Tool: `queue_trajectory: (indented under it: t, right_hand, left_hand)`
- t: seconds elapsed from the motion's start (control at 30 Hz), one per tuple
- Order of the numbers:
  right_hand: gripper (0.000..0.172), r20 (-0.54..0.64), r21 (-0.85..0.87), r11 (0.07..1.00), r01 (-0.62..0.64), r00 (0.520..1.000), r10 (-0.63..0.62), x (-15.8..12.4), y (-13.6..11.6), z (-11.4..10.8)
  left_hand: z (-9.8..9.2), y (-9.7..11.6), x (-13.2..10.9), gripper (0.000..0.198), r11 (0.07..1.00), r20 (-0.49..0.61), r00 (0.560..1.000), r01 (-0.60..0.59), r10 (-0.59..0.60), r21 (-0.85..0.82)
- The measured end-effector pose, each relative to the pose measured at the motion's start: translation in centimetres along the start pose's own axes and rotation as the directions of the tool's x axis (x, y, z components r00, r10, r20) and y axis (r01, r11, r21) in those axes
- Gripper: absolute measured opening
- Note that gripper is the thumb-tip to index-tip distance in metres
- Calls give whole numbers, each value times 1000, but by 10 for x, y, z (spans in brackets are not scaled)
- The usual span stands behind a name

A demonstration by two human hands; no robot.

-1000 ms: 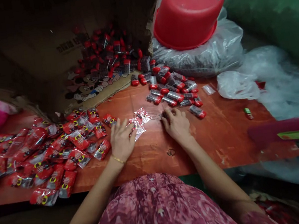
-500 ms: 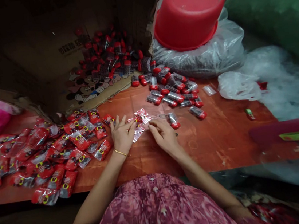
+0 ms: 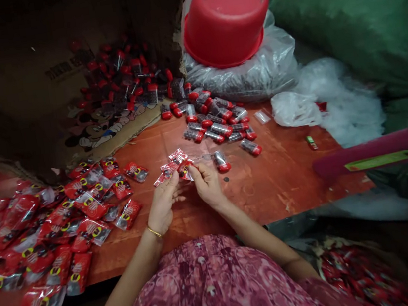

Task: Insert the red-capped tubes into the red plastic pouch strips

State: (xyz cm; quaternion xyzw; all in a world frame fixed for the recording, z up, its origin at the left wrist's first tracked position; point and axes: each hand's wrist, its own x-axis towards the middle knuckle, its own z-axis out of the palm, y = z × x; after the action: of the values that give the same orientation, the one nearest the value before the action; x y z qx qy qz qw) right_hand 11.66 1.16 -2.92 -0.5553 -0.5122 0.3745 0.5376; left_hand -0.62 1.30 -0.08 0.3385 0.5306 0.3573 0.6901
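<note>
Both my hands meet over the red table, pinching a small red printed plastic packet (image 3: 185, 169) between thumbs and fingers. My left hand (image 3: 163, 206), with a gold bangle at the wrist, closes on its left side. The packet's right side is in the closed fingers of my right hand (image 3: 208, 185). Just beyond lie flat red printed packets (image 3: 178, 155). A clear tube with a red cap (image 3: 221, 161) rests right of my right hand. To the left, filled red packets (image 3: 90, 205) are heaped. Whether the held packet contains anything is hidden.
Red-capped tubes (image 3: 218, 121) are piled mid-table and inside a cardboard box (image 3: 122, 133). Behind them a red tub (image 3: 227, 17) sits upside down on a filled clear bag (image 3: 247, 79). A purple pole-like object (image 3: 373, 155) juts in from the right.
My hands have drawn together and lifted a red packet from the flat ones, where before they lay apart over them. The view has turned a little to the right.
</note>
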Motion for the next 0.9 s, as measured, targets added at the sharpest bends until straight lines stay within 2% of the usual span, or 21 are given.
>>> queue_trajectory:
  t: [0.07, 0.17, 0.23, 0.3, 0.37, 0.4, 0.47, 0.53, 0.63, 0.7, 0.77, 0.83, 0.9]
  right_hand:
    - [27, 42, -2, 1000, 19, 999, -19, -5, 5, 1]
    - [27, 101, -30, 999, 38, 994, -34, -9, 9, -1]
    - [30, 180, -97, 992, 75, 982, -56, -5, 9, -11]
    - [31, 279, -223, 957, 183, 953, -117, 6, 9, -33]
    - [29, 373, -415, 842, 344, 909, -188, 24, 12, -63]
    - [30, 420, -535, 734, 418, 885, -198, 34, 14, -79]
    - [37, 554, -679, 508, 530, 824, -120, 51, 20, -108]
    - [41, 652, -694, 367, 620, 757, -47, 62, 24, -129]
    - [32, 712, -672, 274, 688, 702, -19, 60, 23, -142]
    - [32, 719, -665, 271, 696, 695, -18, 51, 21, -142]
    - [43, 711, -669, 294, 683, 703, -15, 40, 21, -139]
    - [49, 678, -692, 310, 652, 735, -30, 30, 25, -136]
    - [42, 626, -721, 330, 609, 777, -66, 19, 32, -134]
  left_hand:
    - [6, 0, 2, 40, 987, -10, 999, 46, -48, -151]
    - [10, 3, 7, 35, 973, -63, 996, 45, -61, -228]
    - [11, 5, 9, 36, 973, -92, 995, 22, -44, -230]
    - [10, 7, 11, 37, 975, -122, 992, 2, -29, -220]
    - [10, 9, 12, 36, 980, -144, 990, -16, -13, -200]
    - [10, 10, 12, 36, 980, -146, 989, -20, -9, -196]
    - [11, 12, 12, 36, 978, -135, 991, -7, -22, -209]
    - [12, 13, 12, 37, 969, -109, 992, 34, -63, -244]
    - [14, 12, 12, 35, 954, -72, 990, 93, -118, -285]
    - [13, 11, 13, 33, 945, -66, 989, 107, -134, -310]
    - [12, 9, 13, 30, 936, -69, 987, 116, -146, -332]
    - [11, 8, 14, 29, 929, -77, 985, 120, -157, -351]
    - [11, 7, 14, 29, 922, -86, 983, 123, -165, -367]
